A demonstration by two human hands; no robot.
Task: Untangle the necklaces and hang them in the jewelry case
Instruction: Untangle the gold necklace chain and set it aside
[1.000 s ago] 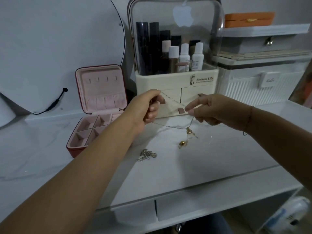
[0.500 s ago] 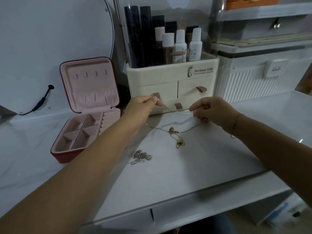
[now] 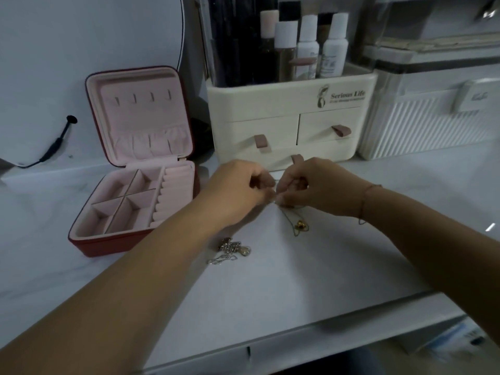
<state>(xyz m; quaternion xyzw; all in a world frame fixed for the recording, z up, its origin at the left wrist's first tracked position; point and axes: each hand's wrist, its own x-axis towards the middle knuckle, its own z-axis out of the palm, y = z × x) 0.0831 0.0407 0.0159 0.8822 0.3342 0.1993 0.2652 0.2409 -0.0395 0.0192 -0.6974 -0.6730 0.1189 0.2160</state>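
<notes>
At table centre, head view: left hand (image 3: 238, 185) and right hand (image 3: 316, 188) meet fingertip to fingertip, both pinching the thin chain of the gold necklace (image 3: 301, 226). Its pendant lies on the table (image 3: 270, 293) at 5 o'clock of the pinch. Silver necklace (image 3: 230, 251) lies bunched at 6 o'clock of the left hand, apart from both hands. Jewelry case (image 3: 135, 169) stands open at 9 o'clock. Cream organizer (image 3: 292, 115) at 12 o'clock.

The back of the table (image 3: 311, 288) was walled off by the open jewelry case (image 3: 140, 125) at the left, a cream drawer organiser (image 3: 284, 104) in the middle and a ribbed white box (image 3: 433, 131) at the right. Only a narrow dark gap was left between case and organiser. The broad front surface was left open, interrupted by a silver chain heap (image 3: 230, 251) and the gold necklace (image 3: 300, 226).
</notes>
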